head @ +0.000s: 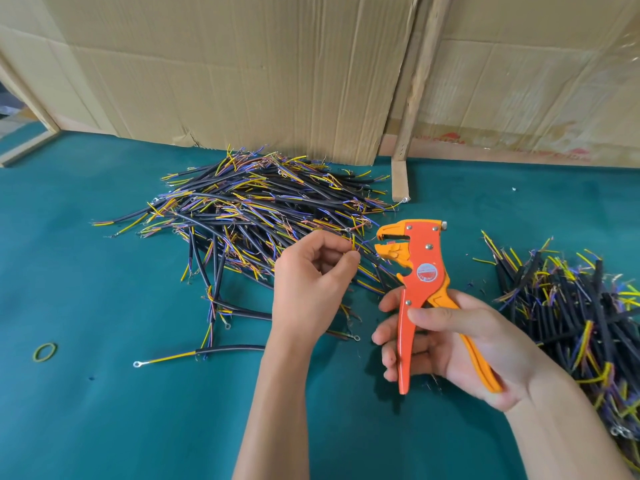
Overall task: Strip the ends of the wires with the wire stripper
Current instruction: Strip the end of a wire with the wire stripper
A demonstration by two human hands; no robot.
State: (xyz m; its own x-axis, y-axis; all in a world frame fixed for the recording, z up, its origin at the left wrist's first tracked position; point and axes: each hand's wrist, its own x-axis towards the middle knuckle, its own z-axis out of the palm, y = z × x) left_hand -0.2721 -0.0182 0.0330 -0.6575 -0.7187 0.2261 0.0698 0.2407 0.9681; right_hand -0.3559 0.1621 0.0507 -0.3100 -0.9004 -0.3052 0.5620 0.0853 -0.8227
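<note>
Right hand grips the orange wire stripper upright, jaws apart — left hand pinches a thin wire just beside them, over the big pile.

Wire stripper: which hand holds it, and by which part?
Right hand grips the wire stripper by its handles; left hand pinches a thin wire.

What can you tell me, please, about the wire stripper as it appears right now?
The wire stripper is orange with yellow-orange jaw and handle parts, silver rivets and a round label. The right hand holds it upright by its two spread handles above the green table, head pointing left. Its jaws stand apart, beside the thin wire pinched by the left hand.
</note>
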